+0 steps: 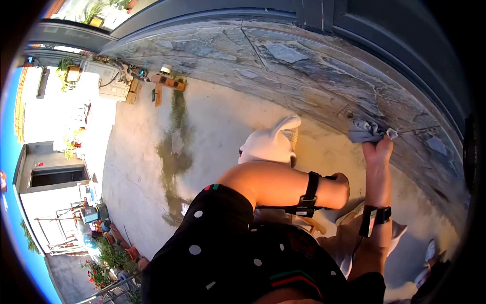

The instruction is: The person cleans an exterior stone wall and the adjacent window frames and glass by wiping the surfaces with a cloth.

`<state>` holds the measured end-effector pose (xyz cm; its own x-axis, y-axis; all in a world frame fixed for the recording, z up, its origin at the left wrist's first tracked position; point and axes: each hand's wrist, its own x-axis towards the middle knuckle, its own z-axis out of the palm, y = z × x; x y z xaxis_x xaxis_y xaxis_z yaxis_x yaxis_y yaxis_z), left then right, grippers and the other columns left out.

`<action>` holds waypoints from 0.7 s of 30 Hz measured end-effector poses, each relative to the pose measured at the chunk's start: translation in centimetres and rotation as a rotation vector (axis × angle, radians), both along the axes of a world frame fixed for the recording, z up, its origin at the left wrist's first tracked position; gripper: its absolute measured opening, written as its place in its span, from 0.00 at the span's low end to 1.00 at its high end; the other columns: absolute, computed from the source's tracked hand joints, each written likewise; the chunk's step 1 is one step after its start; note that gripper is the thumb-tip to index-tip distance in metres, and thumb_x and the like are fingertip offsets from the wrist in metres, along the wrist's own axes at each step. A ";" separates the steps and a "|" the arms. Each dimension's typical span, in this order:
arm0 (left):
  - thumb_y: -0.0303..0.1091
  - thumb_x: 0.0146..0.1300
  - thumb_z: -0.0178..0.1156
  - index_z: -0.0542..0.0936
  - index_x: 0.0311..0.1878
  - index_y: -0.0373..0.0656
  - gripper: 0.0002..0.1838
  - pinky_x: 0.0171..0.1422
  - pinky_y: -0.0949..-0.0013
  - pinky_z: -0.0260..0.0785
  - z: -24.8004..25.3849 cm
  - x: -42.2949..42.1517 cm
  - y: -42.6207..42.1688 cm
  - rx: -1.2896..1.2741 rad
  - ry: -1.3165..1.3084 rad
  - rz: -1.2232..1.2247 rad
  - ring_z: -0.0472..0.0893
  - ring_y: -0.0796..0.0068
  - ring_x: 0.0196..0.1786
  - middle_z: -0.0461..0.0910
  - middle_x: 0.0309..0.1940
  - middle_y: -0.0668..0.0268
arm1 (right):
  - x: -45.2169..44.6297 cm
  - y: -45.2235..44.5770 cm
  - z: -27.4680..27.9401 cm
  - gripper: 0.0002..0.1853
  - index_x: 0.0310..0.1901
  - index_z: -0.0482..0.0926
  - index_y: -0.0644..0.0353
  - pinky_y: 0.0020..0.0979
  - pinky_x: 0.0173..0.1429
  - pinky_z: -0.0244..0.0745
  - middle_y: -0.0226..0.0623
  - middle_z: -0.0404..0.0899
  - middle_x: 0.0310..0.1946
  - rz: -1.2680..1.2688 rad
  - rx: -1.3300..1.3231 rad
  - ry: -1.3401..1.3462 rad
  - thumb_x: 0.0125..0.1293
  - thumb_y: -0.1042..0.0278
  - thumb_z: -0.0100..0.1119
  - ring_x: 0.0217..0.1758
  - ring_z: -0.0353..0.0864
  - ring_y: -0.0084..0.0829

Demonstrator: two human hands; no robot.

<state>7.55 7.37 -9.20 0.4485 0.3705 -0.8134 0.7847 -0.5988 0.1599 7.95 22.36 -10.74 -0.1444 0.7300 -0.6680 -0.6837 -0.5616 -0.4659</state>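
My right hand is closed around a bunched grey cloth, which lies against the stone-faced wall. A pale end of the cloth sticks out beside my fingers. My left forearm reaches across the middle of the view, and my left hand is bent down at the wrist. Its fingers are mostly hidden, so what it holds or touches cannot be made out. Black straps with small devices circle both forearms. Beyond my left arm is a pale, rounded thing with an ear-like flap.
Concrete ground with a damp, mossy streak runs beside the wall. Dark metal framing borders the wall. Potted plants and an outdoor unit stand farther off. Part of a wooden piece shows below my left arm.
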 end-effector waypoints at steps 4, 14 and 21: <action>0.47 0.58 0.66 0.86 0.51 0.56 0.18 0.48 0.50 0.77 -1.4 0.3 -0.1 -0.065 0.036 -0.058 0.83 0.64 0.51 0.86 0.47 0.73 | -4.2 -1.7 0.6 0.24 0.64 0.70 0.62 0.47 0.75 0.64 0.43 0.72 0.65 0.178 -0.009 0.127 0.79 0.62 0.26 0.68 0.71 0.41; 0.43 0.52 0.68 0.88 0.35 0.54 0.08 0.32 0.64 0.72 2.5 -2.4 0.2 0.196 -0.130 -0.049 0.84 0.71 0.36 0.86 0.34 0.75 | 11.9 3.6 2.5 0.24 0.64 0.72 0.60 0.54 0.74 0.63 0.44 0.75 0.63 -0.145 0.078 -0.051 0.78 0.60 0.30 0.67 0.72 0.49; 0.37 0.48 0.68 0.89 0.32 0.56 0.07 0.32 0.66 0.72 4.0 -2.6 0.9 0.127 -0.100 0.038 0.84 0.75 0.35 0.86 0.31 0.76 | 10.8 4.1 -0.9 0.23 0.62 0.71 0.63 0.51 0.74 0.65 0.46 0.74 0.62 -0.248 0.100 -0.095 0.75 0.64 0.30 0.66 0.72 0.46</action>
<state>4.97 8.26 -5.19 0.5088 0.4857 -0.7108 0.7910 -0.5895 0.1635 18.72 26.49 -11.68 0.1066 0.7980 -0.5932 -0.7454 -0.3307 -0.5788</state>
